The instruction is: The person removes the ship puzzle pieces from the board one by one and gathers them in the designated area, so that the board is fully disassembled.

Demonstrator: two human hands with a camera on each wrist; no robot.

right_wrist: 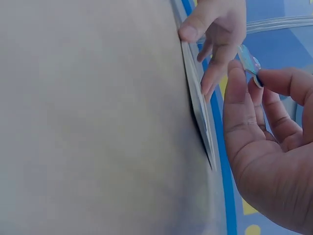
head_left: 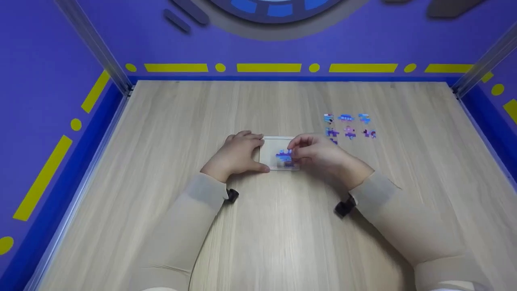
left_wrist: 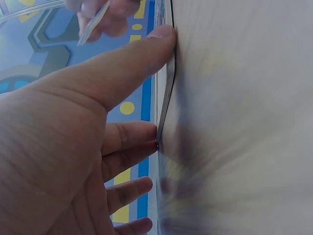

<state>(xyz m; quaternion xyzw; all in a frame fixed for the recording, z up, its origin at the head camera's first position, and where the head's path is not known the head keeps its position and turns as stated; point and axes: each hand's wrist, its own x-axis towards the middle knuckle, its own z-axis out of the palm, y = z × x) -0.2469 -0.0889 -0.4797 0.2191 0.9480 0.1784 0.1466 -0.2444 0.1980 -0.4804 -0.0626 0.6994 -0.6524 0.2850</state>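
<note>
My right hand [head_left: 319, 152] pinches a small blue and purple jigsaw puzzle piece [head_left: 283, 155] between thumb and fingertips. In the right wrist view the puzzle piece [right_wrist: 249, 60] is tilted and apart from the clear-rimmed puzzle tray [head_left: 267, 153] below. A blurred patch of colour shows under it on the tray; whether that is another piece or a reflection, I cannot tell. My left hand [head_left: 241, 153] rests at the tray's left side. Its thumb [left_wrist: 161, 33] presses the near edge, while nearly straight fingers [left_wrist: 131, 137] touch the left edge.
Several loose puzzle pieces [head_left: 349, 131] lie in rows on the wooden table [head_left: 258, 226], beyond and right of my right hand, which partly covers the nearest row. Purple walls [head_left: 258, 52] with yellow marks border the table at the back and sides.
</note>
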